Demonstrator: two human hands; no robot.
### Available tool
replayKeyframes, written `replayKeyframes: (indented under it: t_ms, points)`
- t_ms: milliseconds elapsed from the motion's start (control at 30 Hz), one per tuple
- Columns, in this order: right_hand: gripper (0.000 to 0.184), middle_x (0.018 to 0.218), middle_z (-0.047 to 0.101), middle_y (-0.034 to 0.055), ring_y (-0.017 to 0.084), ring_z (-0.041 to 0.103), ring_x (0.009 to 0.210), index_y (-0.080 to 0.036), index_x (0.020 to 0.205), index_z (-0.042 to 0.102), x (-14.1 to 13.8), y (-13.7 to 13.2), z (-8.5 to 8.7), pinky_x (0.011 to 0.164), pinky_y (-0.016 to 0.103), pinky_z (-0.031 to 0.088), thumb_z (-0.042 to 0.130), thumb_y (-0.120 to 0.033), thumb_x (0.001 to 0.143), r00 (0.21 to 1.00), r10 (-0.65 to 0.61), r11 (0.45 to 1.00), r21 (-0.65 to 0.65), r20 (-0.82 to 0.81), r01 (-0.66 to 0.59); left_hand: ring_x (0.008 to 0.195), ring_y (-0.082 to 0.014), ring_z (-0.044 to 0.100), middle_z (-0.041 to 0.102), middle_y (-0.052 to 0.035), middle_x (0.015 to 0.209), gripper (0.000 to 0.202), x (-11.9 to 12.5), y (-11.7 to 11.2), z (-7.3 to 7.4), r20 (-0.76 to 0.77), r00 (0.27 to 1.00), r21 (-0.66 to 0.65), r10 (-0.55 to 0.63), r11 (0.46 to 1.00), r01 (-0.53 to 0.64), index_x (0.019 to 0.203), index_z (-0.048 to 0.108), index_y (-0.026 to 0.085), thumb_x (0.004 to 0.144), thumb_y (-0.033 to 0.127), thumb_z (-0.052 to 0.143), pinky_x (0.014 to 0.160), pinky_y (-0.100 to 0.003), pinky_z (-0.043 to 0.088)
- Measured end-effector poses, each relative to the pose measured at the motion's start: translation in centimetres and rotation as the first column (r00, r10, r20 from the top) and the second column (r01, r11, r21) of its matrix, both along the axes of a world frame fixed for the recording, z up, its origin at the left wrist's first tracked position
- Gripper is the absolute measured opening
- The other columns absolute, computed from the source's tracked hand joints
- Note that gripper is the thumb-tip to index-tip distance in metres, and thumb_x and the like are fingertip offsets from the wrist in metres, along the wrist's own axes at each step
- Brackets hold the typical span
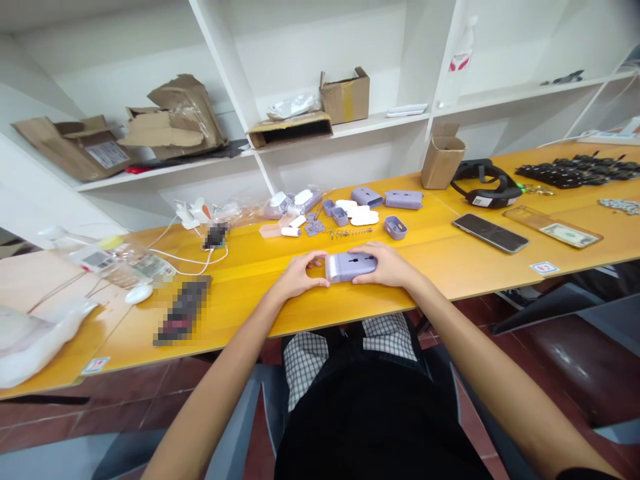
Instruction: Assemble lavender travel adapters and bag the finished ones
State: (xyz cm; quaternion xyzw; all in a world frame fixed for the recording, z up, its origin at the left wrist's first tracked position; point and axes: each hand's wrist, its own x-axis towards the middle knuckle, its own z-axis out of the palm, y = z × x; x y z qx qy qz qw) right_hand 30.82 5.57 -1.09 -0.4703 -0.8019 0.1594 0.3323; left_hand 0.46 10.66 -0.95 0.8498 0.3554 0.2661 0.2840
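Observation:
In front of me on the table lies a purple plastic casing on its side, with a white end facing left and dark slots on its upper face. My right hand is wrapped around its right part. The thumb and fingers of my left hand curve around the white end, holding it at its edges. Just behind are several white oval pieces, a small purple cup-like part, several metal springs and small flat grey-purple parts.
Two more purple casings, one a slotted shell, lie at the back. To the right are a phone, a clear case and a black headset. White cables and a white mouse-shaped item lie left.

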Motion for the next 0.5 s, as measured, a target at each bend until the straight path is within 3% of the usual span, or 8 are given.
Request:
replayKeyframes:
  t_ms: [200,500]
  points:
    - [0.073,0.137,0.075,0.0098,0.036,0.067,0.131,-0.03,0.136,0.075,0.1,-0.07,0.16,0.118,0.059,0.048,0.099,-0.047,0.07,1.0,-0.015,1.0,-0.005,-0.002,0.015,0.142,-0.0395,0.056,0.066,-0.0144,0.147,0.074,0.23,-0.22,0.21,-0.178,0.981,0.18,0.077,0.983,-0.044,0.139,0.065,0.026,0.076,0.052,0.094,0.122,-0.064,0.037]
    - [0.073,0.134,0.076,0.0104,0.036,0.069,0.127,-0.029,0.135,0.076,0.27,0.25,-0.18,0.114,0.058,0.051,0.1,-0.048,0.069,1.0,0.003,1.0,0.016,-0.02,-0.002,0.141,-0.0385,0.056,0.064,-0.0141,0.148,0.071,0.07,-0.38,0.23,-0.229,0.973,0.197,0.031,0.98,0.015,0.144,0.064,0.027,0.083,0.053,0.089,0.123,-0.061,0.038]
